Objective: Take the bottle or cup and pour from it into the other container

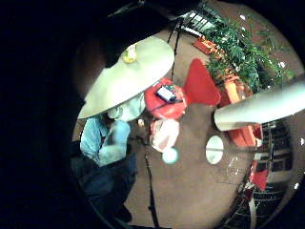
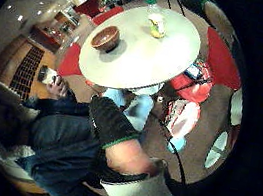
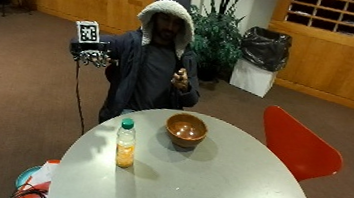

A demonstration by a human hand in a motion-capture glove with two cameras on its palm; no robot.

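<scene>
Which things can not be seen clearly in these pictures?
- Gloved right hand: raised beside the person in the outside view; the rig covers its fingers, so their pose is unclear.
- Bottle: its cap is on, but the label is too small to read.
- Bowl: only glints inside; contents unclear.
- Bottle in the little finger side palm view: partly cut by a dark shape.

The gloved right hand (image 3: 91,55) is raised at shoulder height out to the side, holding nothing. The bare left hand (image 3: 179,77) is held up before the chest.
</scene>
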